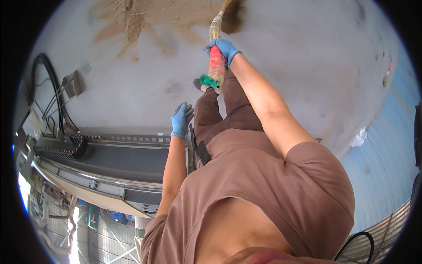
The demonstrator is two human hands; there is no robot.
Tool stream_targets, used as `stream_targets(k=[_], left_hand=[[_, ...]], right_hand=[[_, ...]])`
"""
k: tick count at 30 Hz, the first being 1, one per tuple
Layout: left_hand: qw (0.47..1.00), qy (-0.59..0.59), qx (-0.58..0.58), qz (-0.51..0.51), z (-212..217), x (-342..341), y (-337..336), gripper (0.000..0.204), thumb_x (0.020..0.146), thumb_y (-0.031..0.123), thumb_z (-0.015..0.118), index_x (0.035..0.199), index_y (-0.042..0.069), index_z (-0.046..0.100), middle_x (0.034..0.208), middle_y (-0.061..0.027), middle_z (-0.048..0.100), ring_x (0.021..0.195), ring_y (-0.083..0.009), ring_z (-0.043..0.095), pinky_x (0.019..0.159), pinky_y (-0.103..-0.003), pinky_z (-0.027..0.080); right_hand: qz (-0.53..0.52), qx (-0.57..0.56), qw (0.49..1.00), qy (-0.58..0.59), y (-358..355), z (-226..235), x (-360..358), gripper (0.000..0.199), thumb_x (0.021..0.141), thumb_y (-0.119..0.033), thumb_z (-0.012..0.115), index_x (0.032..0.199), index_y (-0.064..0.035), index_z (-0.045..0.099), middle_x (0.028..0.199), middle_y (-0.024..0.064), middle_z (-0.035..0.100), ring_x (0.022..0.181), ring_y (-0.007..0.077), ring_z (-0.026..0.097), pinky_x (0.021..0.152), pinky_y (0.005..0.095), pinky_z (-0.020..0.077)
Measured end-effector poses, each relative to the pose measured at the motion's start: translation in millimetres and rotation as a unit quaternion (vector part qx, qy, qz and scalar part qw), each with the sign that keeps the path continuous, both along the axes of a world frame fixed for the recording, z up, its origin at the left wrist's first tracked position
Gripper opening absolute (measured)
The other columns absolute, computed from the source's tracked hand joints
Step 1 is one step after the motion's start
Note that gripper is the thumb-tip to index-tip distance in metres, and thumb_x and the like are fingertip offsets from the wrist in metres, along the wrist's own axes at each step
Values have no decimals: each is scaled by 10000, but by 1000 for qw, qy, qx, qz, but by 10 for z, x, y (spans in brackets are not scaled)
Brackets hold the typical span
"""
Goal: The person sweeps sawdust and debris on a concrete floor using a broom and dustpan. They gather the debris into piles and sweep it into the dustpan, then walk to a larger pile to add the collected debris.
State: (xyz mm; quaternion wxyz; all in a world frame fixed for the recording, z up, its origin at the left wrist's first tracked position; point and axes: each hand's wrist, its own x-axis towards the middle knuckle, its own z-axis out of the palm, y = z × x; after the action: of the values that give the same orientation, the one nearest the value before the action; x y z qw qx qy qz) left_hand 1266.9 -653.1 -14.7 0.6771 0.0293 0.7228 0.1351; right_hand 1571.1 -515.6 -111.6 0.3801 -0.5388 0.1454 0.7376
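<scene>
I have the right hand (pixel 225 49) with its grip closed around the handle of the broom (pixel 216 61), its bristles reaching beside brown dirt (pixel 136 20) scattered on the grey floor (pixel 285 57). The left hand (pixel 181 119), grip empty and fingers loosely extended, hangs near a long metal rail (pixel 123 163); at right I see a pale blue ribbed surface (pixel 378 145).

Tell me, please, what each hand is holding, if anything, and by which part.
The right hand holds a broom by its red-wrapped handle, toward the bristles; the left hand is empty.
</scene>
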Motion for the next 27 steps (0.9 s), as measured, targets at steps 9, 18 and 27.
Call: stream_targets(k=[9,18,27], left_hand=[[999,-26,2,41,69,-750,63,395,947,252,635,1286,66,557,1050,-79,683,858,-189,692,719,-294,561],[999,28,8,-15,109,-2746,121,485,933,305,639,1335,63,517,1174,-135,652,986,-243,670,819,-354,551],[995,90,33,-33,168,-3903,830,516,924,327,635,1353,76,498,1192,-127,647,1002,-232,668,832,-363,543]], right_hand=[[13,25,999,-27,260,445,-366,180,821,-119,607,904,40,591,793,179,655,607,263,631,553,381,548],[63,-18,990,-121,-1462,1440,-941,351,852,-153,574,1109,87,567,910,132,673,618,143,618,532,260,539],[-221,-153,962,55,-1446,280,-1993,208,844,-118,582,1001,9,535,898,141,639,726,236,635,614,360,570]])
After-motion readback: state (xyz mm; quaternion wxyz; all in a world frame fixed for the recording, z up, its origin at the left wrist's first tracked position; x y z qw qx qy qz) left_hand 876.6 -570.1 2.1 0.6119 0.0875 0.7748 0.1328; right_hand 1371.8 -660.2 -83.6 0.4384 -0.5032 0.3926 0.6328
